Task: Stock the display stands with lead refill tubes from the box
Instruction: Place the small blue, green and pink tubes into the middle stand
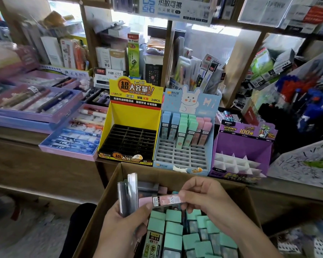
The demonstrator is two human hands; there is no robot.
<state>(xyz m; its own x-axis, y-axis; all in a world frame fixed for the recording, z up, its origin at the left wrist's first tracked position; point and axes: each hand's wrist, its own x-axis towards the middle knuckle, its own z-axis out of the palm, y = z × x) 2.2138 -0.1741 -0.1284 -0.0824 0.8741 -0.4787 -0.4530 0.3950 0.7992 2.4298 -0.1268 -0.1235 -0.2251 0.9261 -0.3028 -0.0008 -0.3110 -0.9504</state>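
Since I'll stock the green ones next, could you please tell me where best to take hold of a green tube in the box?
Pinch the green tube by its cap, coming from straight above. The tubes stand upright, packed tight in the box, so only the caps are exposed; neighbours block the sides.
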